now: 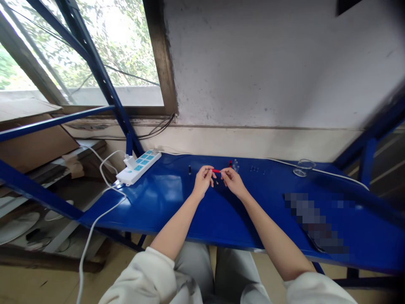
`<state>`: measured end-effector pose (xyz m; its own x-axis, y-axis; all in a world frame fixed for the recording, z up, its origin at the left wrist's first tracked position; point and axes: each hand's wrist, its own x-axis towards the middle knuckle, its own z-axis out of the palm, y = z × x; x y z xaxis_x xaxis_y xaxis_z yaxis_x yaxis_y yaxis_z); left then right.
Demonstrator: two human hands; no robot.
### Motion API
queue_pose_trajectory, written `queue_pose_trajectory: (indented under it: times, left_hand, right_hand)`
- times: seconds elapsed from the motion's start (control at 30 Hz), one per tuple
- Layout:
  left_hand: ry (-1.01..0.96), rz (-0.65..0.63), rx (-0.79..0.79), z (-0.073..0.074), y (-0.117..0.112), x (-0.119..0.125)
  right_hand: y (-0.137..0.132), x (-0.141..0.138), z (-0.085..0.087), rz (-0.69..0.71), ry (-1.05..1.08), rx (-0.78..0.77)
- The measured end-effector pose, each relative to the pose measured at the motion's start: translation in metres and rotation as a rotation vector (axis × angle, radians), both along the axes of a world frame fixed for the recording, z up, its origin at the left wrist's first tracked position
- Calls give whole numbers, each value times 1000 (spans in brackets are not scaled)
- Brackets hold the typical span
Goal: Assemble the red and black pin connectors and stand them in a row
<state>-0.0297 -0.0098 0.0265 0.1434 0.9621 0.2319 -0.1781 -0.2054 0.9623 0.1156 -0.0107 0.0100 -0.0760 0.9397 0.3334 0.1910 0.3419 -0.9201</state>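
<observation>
A slim red tube-shaped thing (216,171) is held level above the blue table, between the fingertips of both hands. My left hand (204,179) pinches its left end, and my right hand (231,179) pinches the right end. The red thing is too small to name more exactly. Just behind my right hand stand several small clear tubes (236,164) and a red piece (230,163), partly hidden by the fingers. Left of my left hand, a small black and clear tube (190,169) stands upright. Several tiny clear pieces (255,169) lie to the right of my right hand.
A white power strip (139,167) with a plug and cable lies at the table's (158,211) left end. A clear glass (303,167) stands at the back right, by a white cable (341,176). A pixelated dark object (316,223) lies at right. Blue metal posts (109,90) frame the left side.
</observation>
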Motion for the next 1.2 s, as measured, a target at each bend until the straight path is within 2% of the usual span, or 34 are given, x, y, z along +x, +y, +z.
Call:
queue_pose_trajectory:
  times: [0.3, 0.57, 0.73, 0.83, 0.97, 1.07, 1.2]
  left_hand:
    - [-14, -30, -43, 5, -2, -1]
    - [-43, 16, -44, 6, -1, -2]
    - [-30, 25, -34, 4, 0, -1]
    - [-18, 41, -16, 1, 1, 0]
    - [-15, 155, 31, -3, 4, -2]
    - [0, 245, 54, -3, 5, -5]
    - [77, 275, 69, -6, 6, -5]
  right_hand:
    - [-5, -2, 10, 7, 73, -15]
    - [-4, -2, 7, -20, 45, -26]
    - [-4, 0, 6, -53, -87, 29]
    - [-6, 2, 8, -103, -240, 128]
    - [-5, 8, 11, -157, -439, 227]
    - [-4, 17, 10, -179, -492, 121]
    - [-5, 36, 9, -241, -522, -79]
